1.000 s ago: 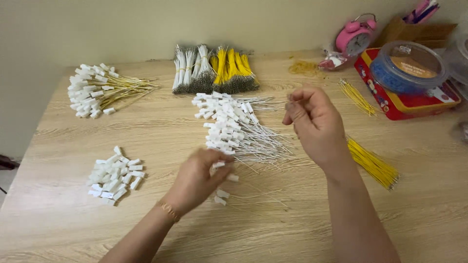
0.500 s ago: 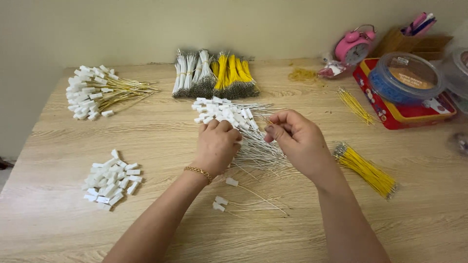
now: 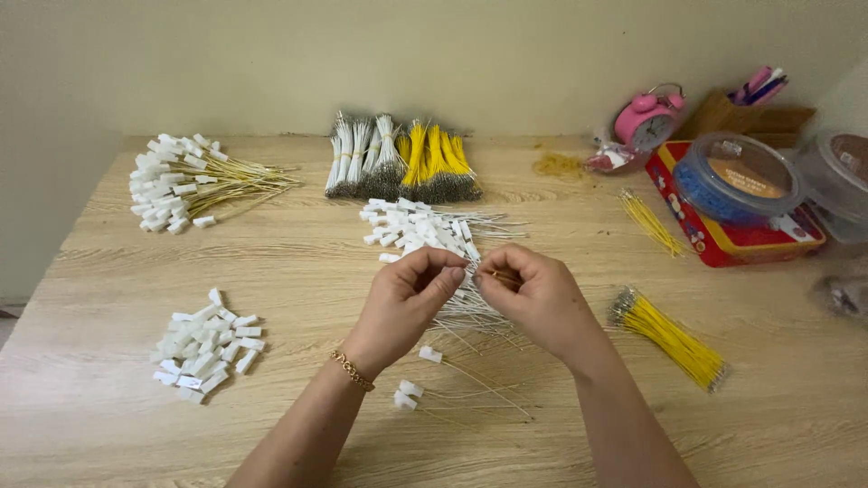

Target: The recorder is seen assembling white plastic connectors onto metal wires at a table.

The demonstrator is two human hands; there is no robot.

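We log both hands meeting over the middle of the counter [image 3: 579,398]. Left hand [image 3: 407,303]: fingers curled, thumb and forefinger pinched together at the tips; the grip looks clenched on something small, but what it is we cannot tell. A gold bracelet [image 3: 352,370] sits on that wrist. Right hand [image 3: 541,298]: thumb and forefinger pinch a thin yellow wire [image 3: 503,276], its end pointing at the left fingertips. The two grips nearly touch.

Directly beneath and behind the hands lies a pile of white-wire leads [image 3: 425,230] with white plugs, spread across the counter. Just near the wrists lie three loose leads [image 3: 425,375], apart from the pile.

Around: loose white plugs [image 3: 206,345] heaped to the left front; yellow leads with plugs [image 3: 194,179] at the far left; bundles of white and yellow wire [image 3: 398,167] at the back centre. To the right of the right hand, a yellow bundle [image 3: 674,334]; further back, a smaller yellow bunch [image 3: 649,220]. Far right: a red tin [image 3: 723,244] carrying a clear round tub [image 3: 737,178], and a pink alarm clock [image 3: 646,119].
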